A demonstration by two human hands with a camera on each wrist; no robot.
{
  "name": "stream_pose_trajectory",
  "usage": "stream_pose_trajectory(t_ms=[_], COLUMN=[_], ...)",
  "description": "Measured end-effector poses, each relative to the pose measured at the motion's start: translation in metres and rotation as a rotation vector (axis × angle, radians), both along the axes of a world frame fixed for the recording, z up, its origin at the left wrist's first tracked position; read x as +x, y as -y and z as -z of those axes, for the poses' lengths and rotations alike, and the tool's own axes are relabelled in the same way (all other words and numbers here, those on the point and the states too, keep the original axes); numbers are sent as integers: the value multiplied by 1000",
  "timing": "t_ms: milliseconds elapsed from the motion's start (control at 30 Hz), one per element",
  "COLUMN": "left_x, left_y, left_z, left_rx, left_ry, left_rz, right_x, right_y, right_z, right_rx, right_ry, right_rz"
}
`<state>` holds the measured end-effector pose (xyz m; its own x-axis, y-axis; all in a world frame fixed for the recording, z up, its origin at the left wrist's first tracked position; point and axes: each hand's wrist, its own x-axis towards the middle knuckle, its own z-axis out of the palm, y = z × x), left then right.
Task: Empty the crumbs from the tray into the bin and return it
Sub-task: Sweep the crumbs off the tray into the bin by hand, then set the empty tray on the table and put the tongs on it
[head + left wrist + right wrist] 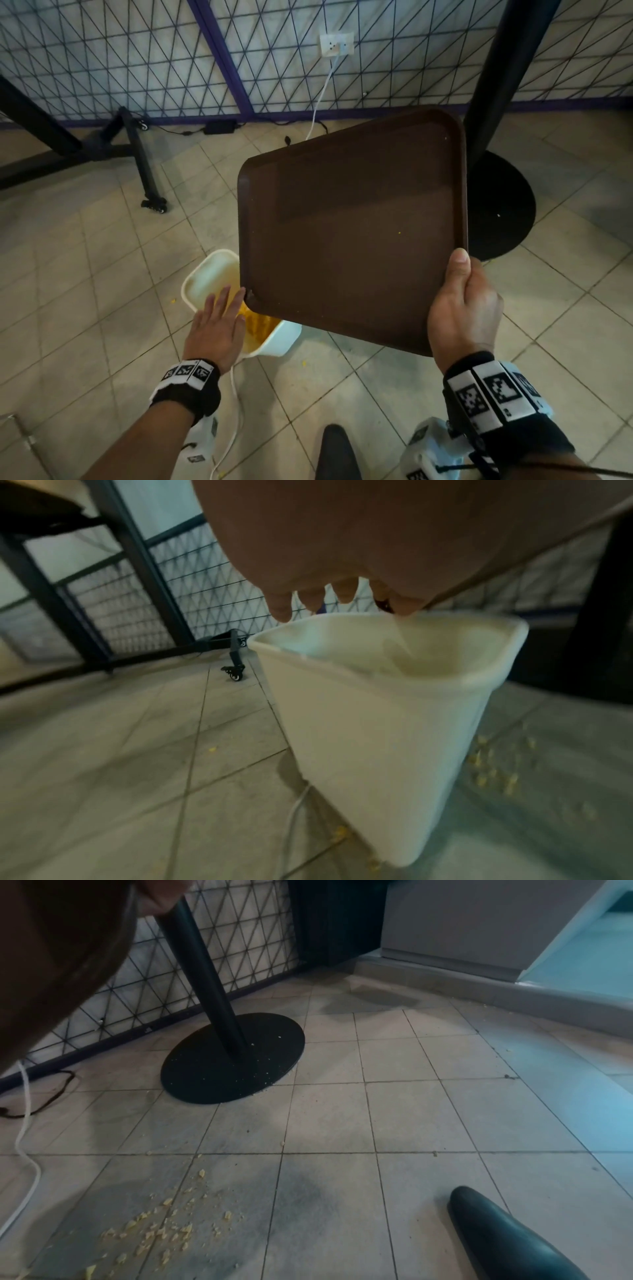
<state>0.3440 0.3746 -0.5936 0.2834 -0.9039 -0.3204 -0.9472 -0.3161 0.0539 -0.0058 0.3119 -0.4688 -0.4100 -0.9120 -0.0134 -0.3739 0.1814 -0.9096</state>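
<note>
A dark brown tray (pixel 352 233) is tilted over the floor, its low left corner above a cream bin (pixel 205 274). My right hand (pixel 462 308) grips the tray's near right corner, thumb on the top rim. My left hand (pixel 219 322) hovers flat over the bin's near rim with straight fingers, its fingertips close to the tray's low corner. Yellow crumbs (pixel 260 325) lie inside the bin. One or two specks cling to the tray. The left wrist view shows the bin (pixel 377 723) just below my fingertips (pixel 281 610).
A black table post (pixel 496 75) with a round base (pixel 232 1058) stands right behind the tray. Spilled crumbs (pixel 161 1231) dot the tiles beside the bin. A white cable (pixel 236 411) trails by the bin. A wheeled black frame (pixel 147 164) stands left; my shoe (pixel 507 1234) is near.
</note>
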Motion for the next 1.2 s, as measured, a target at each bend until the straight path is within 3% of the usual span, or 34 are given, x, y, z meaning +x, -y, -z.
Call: stream_pose_trajectory(t_ms=[167, 333, 533, 733, 900, 1067, 1200], left_x=[-18, -33, -45, -82, -109, -148, -179], left_y=[20, 41, 42, -4, -42, -63, -71], left_z=[-18, -31, -45, -101, -185, -306, -397], left_rx=[-106, -286, -274, -221, -195, -157, -130], left_ry=[-274, -693, -528, -363, -380, -408, -401], left_rz=[-425, -577, -560, -489, -569, -592, -494], right_x=[-26, -44, -59, -90, -127, -164, -200], right_y=[-2, -1, 0, -34, -73, -108, -130], right_z=[3, 19, 38, 9, -62, -177, -266], right_rx=[58, 212, 321, 377, 537, 647, 624], right_ry=[49, 159, 112, 2, -25, -7, -1], right_rz=[55, 96, 47, 12, 67, 162, 190])
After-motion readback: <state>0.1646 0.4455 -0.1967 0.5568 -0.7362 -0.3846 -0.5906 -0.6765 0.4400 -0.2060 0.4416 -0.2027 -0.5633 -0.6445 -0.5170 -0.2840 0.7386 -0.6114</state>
